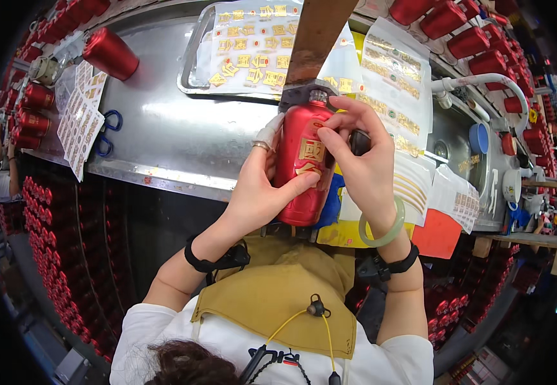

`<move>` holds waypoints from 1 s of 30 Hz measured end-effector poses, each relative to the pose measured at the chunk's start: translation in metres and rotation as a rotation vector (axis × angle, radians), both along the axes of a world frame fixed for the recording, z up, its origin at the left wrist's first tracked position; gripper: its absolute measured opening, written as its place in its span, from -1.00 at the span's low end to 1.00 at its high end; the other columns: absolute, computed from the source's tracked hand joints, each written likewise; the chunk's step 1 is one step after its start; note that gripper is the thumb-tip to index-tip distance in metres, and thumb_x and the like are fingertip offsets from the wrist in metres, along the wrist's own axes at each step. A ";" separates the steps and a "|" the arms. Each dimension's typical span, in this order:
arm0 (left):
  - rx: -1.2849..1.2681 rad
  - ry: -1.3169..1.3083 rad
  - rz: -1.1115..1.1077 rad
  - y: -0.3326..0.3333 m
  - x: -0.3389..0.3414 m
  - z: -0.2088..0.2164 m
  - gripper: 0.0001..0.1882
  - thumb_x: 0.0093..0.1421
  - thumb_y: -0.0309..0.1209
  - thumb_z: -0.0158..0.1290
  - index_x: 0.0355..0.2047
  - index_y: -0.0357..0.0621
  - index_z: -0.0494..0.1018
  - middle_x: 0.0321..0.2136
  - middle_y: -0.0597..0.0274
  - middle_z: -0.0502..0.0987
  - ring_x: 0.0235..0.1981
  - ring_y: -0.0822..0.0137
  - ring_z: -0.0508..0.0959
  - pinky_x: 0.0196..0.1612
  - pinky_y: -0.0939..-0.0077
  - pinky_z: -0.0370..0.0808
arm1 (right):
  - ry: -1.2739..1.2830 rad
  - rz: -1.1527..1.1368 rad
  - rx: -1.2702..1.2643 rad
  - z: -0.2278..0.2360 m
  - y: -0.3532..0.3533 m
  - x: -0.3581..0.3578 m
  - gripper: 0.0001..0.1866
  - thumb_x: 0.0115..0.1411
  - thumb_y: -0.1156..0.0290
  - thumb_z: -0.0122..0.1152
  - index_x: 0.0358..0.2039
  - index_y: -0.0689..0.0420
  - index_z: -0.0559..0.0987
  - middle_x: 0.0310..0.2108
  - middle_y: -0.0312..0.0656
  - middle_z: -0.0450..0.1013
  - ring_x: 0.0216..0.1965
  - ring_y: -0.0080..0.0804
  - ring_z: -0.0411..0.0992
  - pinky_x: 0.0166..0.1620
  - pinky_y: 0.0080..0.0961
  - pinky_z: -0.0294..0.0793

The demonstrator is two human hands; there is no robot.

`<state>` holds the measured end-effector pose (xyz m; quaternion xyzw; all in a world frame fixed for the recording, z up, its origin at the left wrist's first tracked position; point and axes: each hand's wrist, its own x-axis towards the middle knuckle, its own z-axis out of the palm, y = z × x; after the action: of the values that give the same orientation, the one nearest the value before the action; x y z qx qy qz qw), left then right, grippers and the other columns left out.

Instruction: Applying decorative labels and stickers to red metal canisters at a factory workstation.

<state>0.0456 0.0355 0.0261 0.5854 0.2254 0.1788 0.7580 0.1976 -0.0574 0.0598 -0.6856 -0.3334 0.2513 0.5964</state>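
Note:
A glossy red bottle (288, 144) with raised gold lettering (311, 151) on its front leans upright before me, its threaded neck (318, 96) bare at the top. My left hand (259, 183) wraps round its left side, thumb across the lower lettering. White wrapping covers a left fingertip. With bent fingers, my right hand (365, 151) presses thumb and fingertips on the bottle's upper right, by a small red and gold mark below the neck. Whether a small sticker lies under those fingertips is hidden. Behind the bottle is a dark holder (297, 96) at the foot of a wooden post (320, 42).
A metal tray (227, 94) bears sheets of gold stickers. More sticker sheets (390, 83) lie to the right, others (83, 122) at left beside blue scissors (106, 133). One red bottle (111, 54) stands on the steel bench (169, 135). A white pipe (483, 79) arches over a sink.

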 end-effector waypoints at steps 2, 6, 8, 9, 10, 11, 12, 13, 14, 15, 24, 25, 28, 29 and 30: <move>-0.007 -0.037 0.020 -0.001 0.002 0.002 0.01 0.18 -0.43 0.34 0.47 -0.32 -0.08 0.33 -0.05 0.24 0.28 0.24 0.38 0.32 0.28 0.36 | 0.007 -0.026 0.006 0.000 0.000 -0.001 -0.61 0.19 0.60 0.31 0.06 0.23 0.55 -0.35 -0.39 0.53 -0.45 -0.78 0.30 -0.36 -0.77 0.29; 0.019 -0.012 0.021 0.000 0.001 -0.001 -0.02 0.19 -0.42 0.34 0.45 -0.35 -0.05 0.31 -0.06 0.27 0.26 0.24 0.41 0.31 0.29 0.38 | -0.011 -0.025 0.003 0.000 0.002 0.000 -0.62 0.19 0.60 0.31 0.05 0.23 0.55 -0.36 -0.39 0.52 -0.45 -0.79 0.29 -0.36 -0.76 0.29; 0.066 -0.018 0.022 0.001 0.000 -0.004 -0.04 0.19 -0.43 0.33 0.44 -0.38 -0.03 0.29 -0.06 0.28 0.25 0.25 0.41 0.29 0.30 0.40 | -0.001 -0.030 0.008 -0.001 0.002 0.000 -0.61 0.20 0.61 0.30 0.06 0.24 0.54 -0.36 -0.39 0.52 -0.45 -0.79 0.29 -0.36 -0.76 0.30; 0.064 -0.017 0.023 0.000 0.000 -0.003 -0.04 0.19 -0.43 0.33 0.44 -0.38 -0.03 0.29 -0.06 0.28 0.25 0.25 0.41 0.29 0.30 0.40 | 0.000 -0.029 0.006 -0.001 0.002 -0.001 -0.61 0.20 0.61 0.30 0.06 0.24 0.54 -0.36 -0.39 0.52 -0.45 -0.79 0.29 -0.36 -0.76 0.30; 0.040 -0.017 0.025 0.000 0.000 -0.001 -0.04 0.19 -0.43 0.33 0.44 -0.38 -0.02 0.29 -0.05 0.29 0.25 0.25 0.41 0.29 0.30 0.40 | 0.018 -0.025 0.012 -0.001 0.002 0.000 -0.61 0.20 0.61 0.30 0.06 0.24 0.54 -0.36 -0.39 0.52 -0.45 -0.79 0.29 -0.37 -0.76 0.29; 0.015 -0.017 0.028 0.000 0.001 0.001 -0.04 0.19 -0.43 0.33 0.44 -0.38 -0.02 0.29 -0.05 0.29 0.25 0.26 0.41 0.29 0.30 0.40 | 0.037 -0.023 0.019 -0.001 0.002 0.000 -0.60 0.20 0.61 0.29 0.07 0.24 0.53 -0.35 -0.39 0.52 -0.45 -0.80 0.29 -0.37 -0.77 0.29; 0.014 -0.016 0.028 -0.001 0.001 0.002 -0.04 0.19 -0.43 0.33 0.44 -0.38 -0.02 0.29 -0.05 0.29 0.25 0.26 0.41 0.29 0.30 0.40 | 0.037 -0.022 0.017 0.000 0.002 -0.001 -0.60 0.20 0.61 0.29 0.07 0.24 0.53 -0.35 -0.39 0.52 -0.45 -0.80 0.29 -0.37 -0.77 0.29; 0.011 -0.018 0.030 -0.001 0.000 0.003 -0.04 0.20 -0.43 0.32 0.44 -0.37 -0.03 0.29 -0.05 0.29 0.25 0.26 0.42 0.28 0.30 0.41 | 0.034 -0.021 0.013 0.000 0.002 -0.001 -0.60 0.20 0.61 0.29 0.07 0.24 0.53 -0.35 -0.39 0.52 -0.45 -0.80 0.29 -0.37 -0.77 0.29; 0.009 -0.019 0.032 -0.002 0.000 0.003 -0.05 0.20 -0.44 0.32 0.44 -0.37 -0.03 0.29 -0.05 0.29 0.24 0.27 0.42 0.28 0.30 0.41 | 0.031 -0.020 0.008 0.000 0.003 -0.001 -0.60 0.20 0.61 0.29 0.07 0.25 0.52 -0.35 -0.39 0.51 -0.45 -0.80 0.29 -0.37 -0.77 0.29; 0.008 -0.019 0.032 -0.002 0.000 0.003 -0.05 0.20 -0.44 0.32 0.44 -0.37 -0.03 0.29 -0.05 0.29 0.24 0.27 0.42 0.28 0.30 0.41 | 0.031 -0.020 0.007 0.001 0.002 -0.001 -0.60 0.20 0.61 0.29 0.07 0.25 0.52 -0.35 -0.39 0.51 -0.45 -0.80 0.29 -0.37 -0.77 0.29; 0.023 -0.032 0.016 0.001 0.001 -0.001 -0.03 0.20 -0.43 0.31 0.45 -0.37 -0.05 0.31 -0.07 0.27 0.28 0.24 0.39 0.32 0.29 0.36 | -0.028 -0.122 -0.001 -0.002 0.000 0.003 -0.66 0.28 0.56 0.25 0.07 0.23 0.54 -0.27 -0.31 0.50 -0.29 -0.66 0.37 -0.20 -0.71 0.36; -0.006 -0.041 0.021 0.003 0.001 -0.001 -0.04 0.22 -0.43 0.31 0.45 -0.38 -0.05 0.32 -0.07 0.26 0.30 0.23 0.36 0.34 0.29 0.34 | -0.027 -0.122 -0.003 -0.005 -0.003 0.005 -0.66 0.28 0.56 0.25 0.07 0.23 0.54 -0.27 -0.31 0.50 -0.29 -0.66 0.37 -0.20 -0.71 0.36; -0.157 -0.068 0.034 0.014 0.007 0.003 -0.14 0.30 -0.43 0.23 0.44 -0.40 -0.03 0.35 -0.07 0.23 0.36 0.22 0.30 0.38 0.29 0.27 | 0.216 -0.173 -0.010 -0.008 -0.014 0.004 -0.69 0.37 0.42 0.22 0.09 0.21 0.54 -0.35 -0.43 0.37 -0.31 -0.74 0.26 -0.22 -0.73 0.27; -0.237 -0.074 0.052 0.017 0.009 0.002 -0.16 0.32 -0.43 0.21 0.44 -0.40 -0.02 0.36 -0.07 0.22 0.35 0.22 0.30 0.39 0.29 0.27 | 0.218 -0.175 -0.010 -0.009 -0.017 0.000 -0.69 0.37 0.42 0.22 0.09 0.21 0.54 -0.35 -0.43 0.37 -0.31 -0.74 0.26 -0.22 -0.73 0.27; -0.237 -0.073 0.051 0.020 0.011 0.000 -0.16 0.32 -0.43 0.21 0.44 -0.40 -0.02 0.36 -0.07 0.22 0.35 0.22 0.30 0.39 0.29 0.27 | 0.237 -0.154 -0.029 -0.011 -0.019 -0.005 -0.66 0.36 0.41 0.24 0.11 0.20 0.52 -0.36 -0.44 0.33 -0.34 -0.75 0.23 -0.25 -0.74 0.25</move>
<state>0.0562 0.0552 0.0264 0.4791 0.2321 0.1912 0.8246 0.1929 -0.0760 0.0485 -0.6833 -0.2032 0.2887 0.6391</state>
